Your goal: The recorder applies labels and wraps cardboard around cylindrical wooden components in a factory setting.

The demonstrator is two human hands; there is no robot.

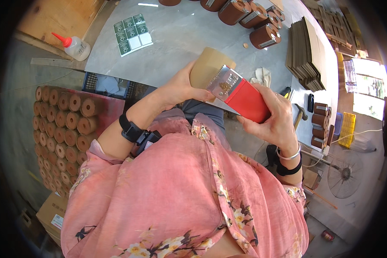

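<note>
In front of my chest I hold a red tape dispenser (249, 102) with a toothed metal cutting plate. A wide roll of tan packing tape (210, 69) sits at its far left end. My right hand (274, 112) is closed around the red body, thumb on the near side and fingers on the far side. My left hand (182, 86) grips the tape roll from the left, its thumb lying close to the metal plate. Whether the roll is fully seated on the dispenser I cannot tell. Both are held up over the near edge of the grey table (172, 56).
A sheet of green labels (131, 32), several brown rolls (265, 36) and a stack of flat cardboard (307, 56) lie on the table. A red-tipped bottle (76, 47) stands left, above piled brown rolls (69, 122). A hammer (301, 114) and a fan (345, 173) are right.
</note>
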